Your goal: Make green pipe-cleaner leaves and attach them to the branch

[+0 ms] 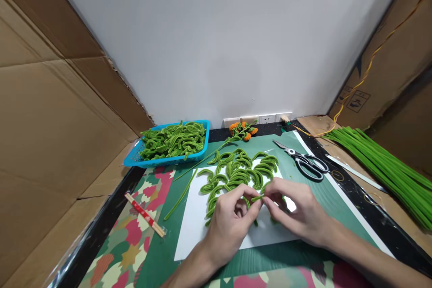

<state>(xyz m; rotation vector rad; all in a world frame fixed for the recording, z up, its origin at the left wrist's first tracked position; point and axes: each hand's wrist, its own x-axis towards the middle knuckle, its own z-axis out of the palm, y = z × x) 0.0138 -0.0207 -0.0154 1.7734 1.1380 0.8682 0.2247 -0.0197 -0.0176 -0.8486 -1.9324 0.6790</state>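
Observation:
Between the fingertips of both hands is a short green pipe cleaner (257, 198). My left hand (232, 216) pinches its left part between thumb and index finger. Close beside it, my right hand (297, 209) pinches the other end, which the fingers mostly hide. Beneath and beyond the hands, many curled green pipe-cleaner pieces (238, 175) lie on a white sheet (191, 234). A longer, nearly straight green pipe cleaner (180, 195) rests at the sheet's left edge.
A blue basket (172, 160) full of curled green pieces stands back left. Behind the sheet lies a stem with orange flowers (243, 130). Black-handled scissors (303, 162) lie to the right, near a bundle of green pipe cleaners (381, 166). Wrapped chopsticks (145, 214) lie left.

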